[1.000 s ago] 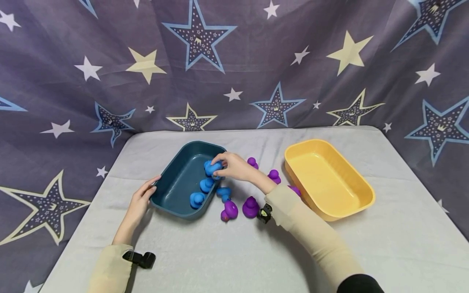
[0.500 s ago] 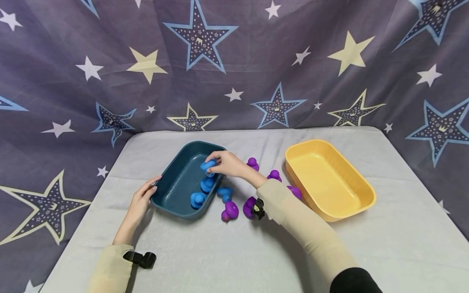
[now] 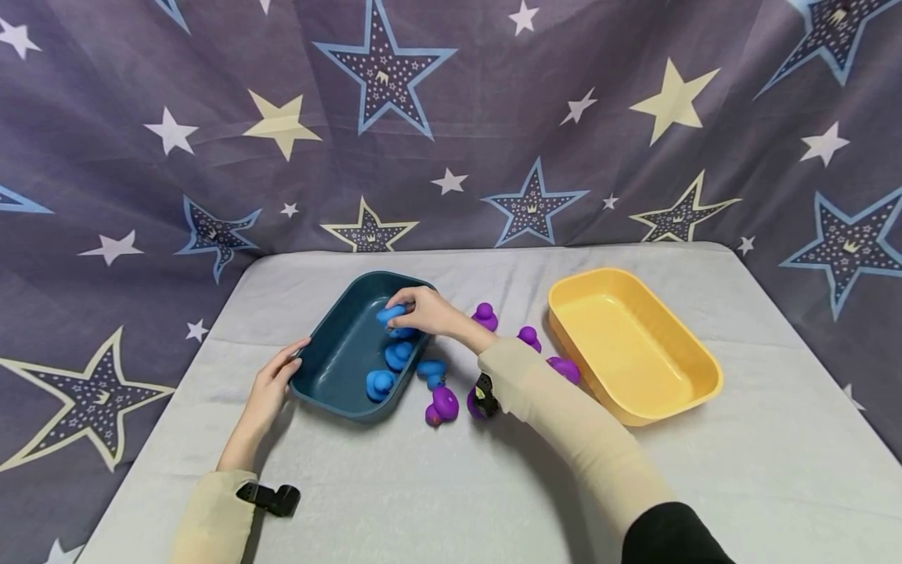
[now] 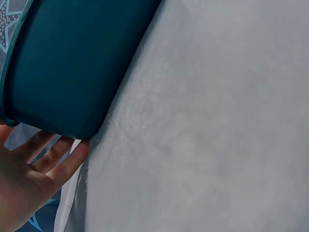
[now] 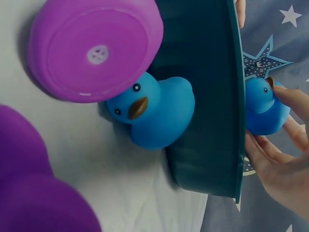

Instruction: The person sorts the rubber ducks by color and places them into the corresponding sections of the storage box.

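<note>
My right hand (image 3: 421,308) pinches a blue rubber duck (image 3: 390,315) over the far right side of the dark teal tub (image 3: 337,352). In the right wrist view the same held duck (image 5: 264,112) sits just past the tub wall (image 5: 207,101) between my fingertips (image 5: 289,99). Two more blue ducks (image 3: 389,368) lie inside the tub. My left hand (image 3: 271,388) rests with straight fingers against the tub's near left corner, and the left wrist view shows my left palm (image 4: 29,181) touching the tub's outer wall (image 4: 72,63).
A blue duck (image 3: 431,370) lies on the grey cloth beside the tub, close up as blue duck (image 5: 152,108). Several purple ducks (image 3: 442,403) are scattered between the tubs. An empty yellow tub (image 3: 634,345) stands to the right. A star-patterned curtain hangs behind.
My right hand has carried the blue duck leftward from the tub's right rim to over its inside. The left hand has stayed put.
</note>
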Demonstrator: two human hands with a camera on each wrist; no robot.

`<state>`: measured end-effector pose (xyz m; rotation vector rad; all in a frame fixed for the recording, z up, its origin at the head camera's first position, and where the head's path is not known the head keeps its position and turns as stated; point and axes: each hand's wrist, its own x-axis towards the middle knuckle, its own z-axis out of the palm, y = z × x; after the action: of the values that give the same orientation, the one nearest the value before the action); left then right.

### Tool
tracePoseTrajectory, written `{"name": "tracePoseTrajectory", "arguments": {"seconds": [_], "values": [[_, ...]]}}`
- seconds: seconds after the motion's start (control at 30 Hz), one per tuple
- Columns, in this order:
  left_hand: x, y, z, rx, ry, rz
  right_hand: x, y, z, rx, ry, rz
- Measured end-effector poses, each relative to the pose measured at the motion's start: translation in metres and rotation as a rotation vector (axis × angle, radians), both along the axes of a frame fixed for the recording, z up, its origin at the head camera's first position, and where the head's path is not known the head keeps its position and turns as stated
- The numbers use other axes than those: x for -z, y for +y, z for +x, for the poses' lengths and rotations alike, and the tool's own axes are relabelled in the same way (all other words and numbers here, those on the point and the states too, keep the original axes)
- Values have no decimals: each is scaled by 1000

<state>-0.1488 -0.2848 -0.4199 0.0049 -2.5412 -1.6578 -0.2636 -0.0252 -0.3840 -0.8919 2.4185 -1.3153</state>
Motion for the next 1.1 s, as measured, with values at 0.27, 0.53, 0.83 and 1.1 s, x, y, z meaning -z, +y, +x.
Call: {"name": "tracePoseTrajectory", "arguments": {"seconds": [0.27,0.53,0.83,1.1], "values": [[0,0,0,8,9,-5,3,-7,-3,29,21,24],[1,0,0,9,8,2,6,-13,-5,34,12,11],[1,0,-1,7,13,3,7,-19,-5,61,12,30],[0,-1,-2,3,0,16,7,-23,-5,71,9,55]]}}
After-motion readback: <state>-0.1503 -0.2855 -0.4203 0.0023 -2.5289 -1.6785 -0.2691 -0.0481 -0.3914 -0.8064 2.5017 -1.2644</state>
